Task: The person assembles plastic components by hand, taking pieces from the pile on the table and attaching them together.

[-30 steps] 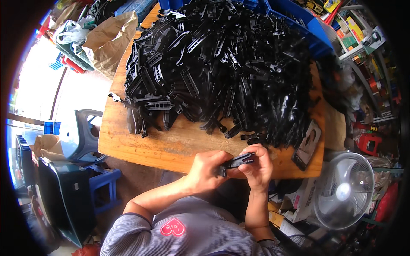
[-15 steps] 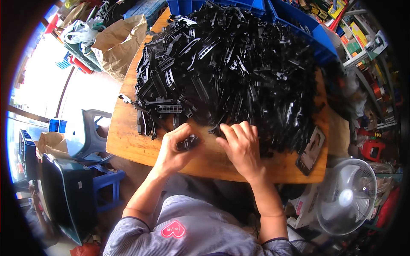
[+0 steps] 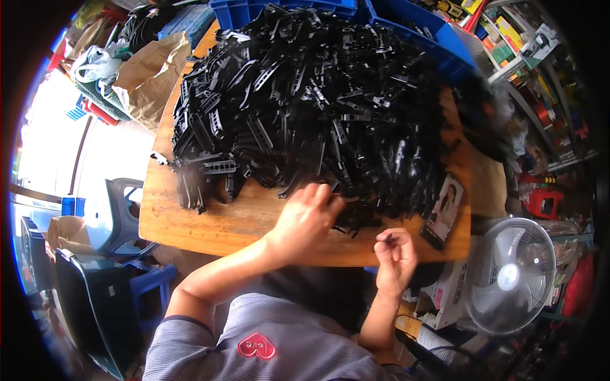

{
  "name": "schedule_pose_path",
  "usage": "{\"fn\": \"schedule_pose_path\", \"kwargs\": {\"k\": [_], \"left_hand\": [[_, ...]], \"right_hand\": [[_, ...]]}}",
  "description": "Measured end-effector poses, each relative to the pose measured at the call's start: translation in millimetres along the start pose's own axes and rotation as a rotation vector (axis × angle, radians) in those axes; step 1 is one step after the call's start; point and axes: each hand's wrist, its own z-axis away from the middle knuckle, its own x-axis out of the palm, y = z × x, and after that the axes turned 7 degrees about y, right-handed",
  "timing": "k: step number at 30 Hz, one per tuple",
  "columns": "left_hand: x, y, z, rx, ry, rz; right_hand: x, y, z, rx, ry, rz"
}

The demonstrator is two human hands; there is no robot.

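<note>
A large heap of black plastic parts (image 3: 279, 95), many long and narrow with ladder-like slots, covers much of the wooden table (image 3: 184, 228). My left hand (image 3: 308, 214) reaches across to the near edge of the heap, its fingers curled down among the parts. What those fingers grip, if anything, is hidden behind the hand. Nearer to me and to the right, my right hand (image 3: 396, 260) is raised at the table's front edge. Thumb and fingers pinch a small black plastic piece (image 3: 389, 240), mostly covered by the fingertips.
Blue bins (image 3: 419, 39) stand behind the heap. A phone (image 3: 443, 213) with a lit screen lies at the table's right edge. To the right is a fan (image 3: 508, 277); at left are a brown paper bag (image 3: 149, 79), a chair (image 3: 114, 216) and a dark bin (image 3: 95, 305).
My left hand has moved right to the heap's edge, and the dark piece in it no longer shows. My right hand has drawn back from the heap, toward me and right. The view has shifted.
</note>
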Motion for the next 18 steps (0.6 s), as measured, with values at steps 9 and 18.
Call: {"fn": "schedule_pose_path", "kwargs": {"k": [9, 18], "left_hand": [[-41, -7, 15, -0.964, 0.034, 1.382], [-37, 11, 23, -0.959, -0.175, 1.359]], "right_hand": [[40, -5, -8, 0.253, -0.195, -0.283], [35, 5, -18, -0.063, -0.196, -0.265]]}}
